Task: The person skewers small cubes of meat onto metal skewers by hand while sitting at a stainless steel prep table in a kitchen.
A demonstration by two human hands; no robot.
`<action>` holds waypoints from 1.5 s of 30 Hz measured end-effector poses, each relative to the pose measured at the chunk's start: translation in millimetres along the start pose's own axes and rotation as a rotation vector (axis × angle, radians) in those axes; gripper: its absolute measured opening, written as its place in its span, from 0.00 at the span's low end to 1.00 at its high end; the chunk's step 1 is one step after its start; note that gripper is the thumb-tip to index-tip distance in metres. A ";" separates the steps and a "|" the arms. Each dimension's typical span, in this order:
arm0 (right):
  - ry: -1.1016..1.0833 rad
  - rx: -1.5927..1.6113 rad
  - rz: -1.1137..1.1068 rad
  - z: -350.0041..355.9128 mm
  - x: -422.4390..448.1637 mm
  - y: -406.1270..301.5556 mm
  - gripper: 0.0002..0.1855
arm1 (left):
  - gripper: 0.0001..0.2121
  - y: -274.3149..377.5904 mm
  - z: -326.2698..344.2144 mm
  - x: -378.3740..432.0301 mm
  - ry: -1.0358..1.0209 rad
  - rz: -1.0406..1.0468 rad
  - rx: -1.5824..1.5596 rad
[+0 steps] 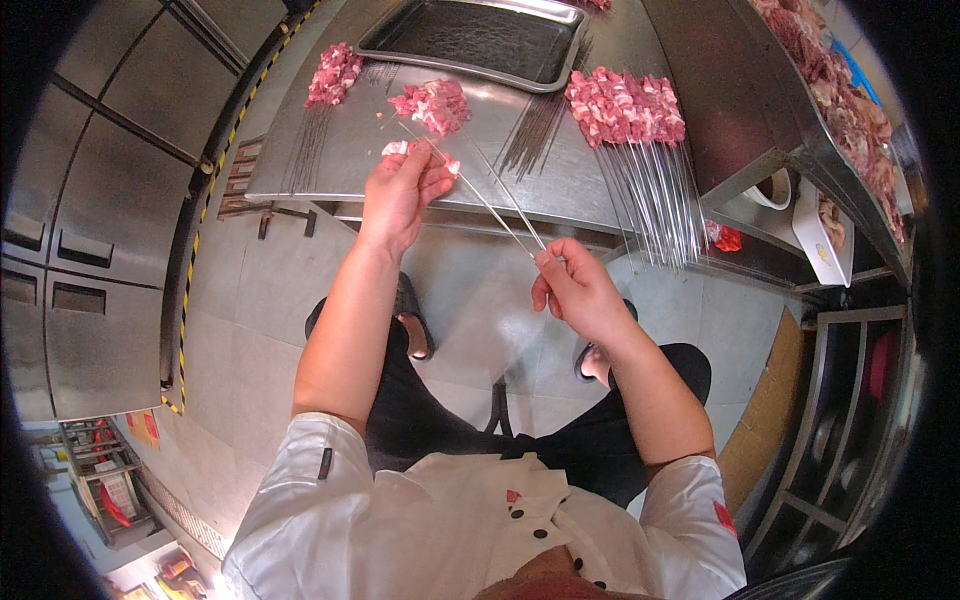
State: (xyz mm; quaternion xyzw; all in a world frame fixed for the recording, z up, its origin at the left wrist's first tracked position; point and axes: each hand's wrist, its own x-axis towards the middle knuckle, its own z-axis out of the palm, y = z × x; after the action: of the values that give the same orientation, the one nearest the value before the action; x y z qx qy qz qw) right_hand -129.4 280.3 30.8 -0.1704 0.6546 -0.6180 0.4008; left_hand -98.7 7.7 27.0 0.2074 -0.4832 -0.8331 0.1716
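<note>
My right hand [566, 281] grips the near ends of two thin metal skewers [501, 217], which point up and left over the table's edge. My left hand [409, 184] holds a small piece of raw meat [452, 166] at one skewer; a paler piece [394, 148] shows by its fingertips. Just beyond lies a heap of cut raw meat [435, 106] on the steel table [345, 161]. To the right, a block of loaded meat skewers [626, 107] lies side by side, handles over the edge. A smaller group of loaded skewers [334, 73] lies at the left.
Bare skewers [532, 135] lie fanned between the heap and the loaded block. A dark-bottomed metal tray [469, 71] sits at the back. On the right, a steel shelf [795, 82] bears more raw meat [840, 112], with a white container [823, 236] below. Steel cabinets [97, 187] stand left.
</note>
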 end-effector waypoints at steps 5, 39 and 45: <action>-0.013 -0.033 0.002 -2.1 0.9 2.2 0.09 | 0.11 -1.9 -2.3 2.5 0.062 -0.015 0.214; -0.054 0.007 -0.020 1.2 1.9 1.5 0.08 | 0.08 7.1 -18.5 9.7 0.028 0.114 -0.165; -0.057 0.151 -0.040 0.4 1.8 7.4 0.10 | 0.07 9.5 -21.0 11.6 0.031 0.108 -0.204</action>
State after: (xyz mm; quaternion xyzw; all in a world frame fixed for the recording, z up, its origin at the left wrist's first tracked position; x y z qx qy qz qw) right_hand -128.2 280.0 23.3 -0.1701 0.5910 -0.6684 0.4184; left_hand -97.1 -17.9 23.8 0.1755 -0.4035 -0.8642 0.2440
